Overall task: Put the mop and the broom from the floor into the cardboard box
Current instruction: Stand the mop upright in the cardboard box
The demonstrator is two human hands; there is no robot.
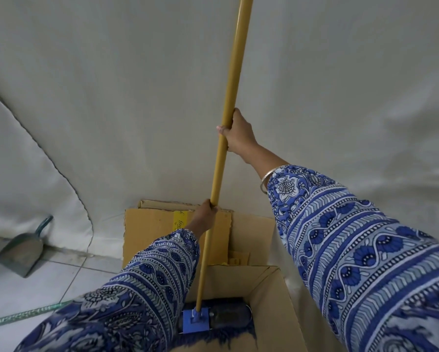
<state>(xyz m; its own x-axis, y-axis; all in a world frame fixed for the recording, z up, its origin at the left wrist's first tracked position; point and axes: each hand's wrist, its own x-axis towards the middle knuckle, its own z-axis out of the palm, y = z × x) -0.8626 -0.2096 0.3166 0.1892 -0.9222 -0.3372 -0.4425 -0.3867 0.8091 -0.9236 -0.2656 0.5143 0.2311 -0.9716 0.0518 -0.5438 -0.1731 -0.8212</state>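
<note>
A white fabric backdrop point(340, 85) is hung behind the work area and is met at its foot by a tiled floor point(22, 288). The cardboard box point(271, 295) is stood open on the floor against the backdrop, its rear flap raised.

The mop point(228, 123) is held almost upright, with its long yellow handle rising out of the top of the frame. Its dark fringed head, joined by a blue bracket, is already lodged inside the box near the front left corner.

The handle is gripped at mid-length by the right hand point(238, 134), fingers closed fully around it. Lower down, just above the rear flap, it is clasped by the left hand point(204, 214).

The handle is judged stiff, smooth and light; the soft head is judged the heavier end. A two-point hold on the handle, as shown, is advised so that tipping is controlled.

A green dustpan point(21, 250) is seen on the floor at the left, leaning on the backdrop. The broom is not identified in view.
</note>
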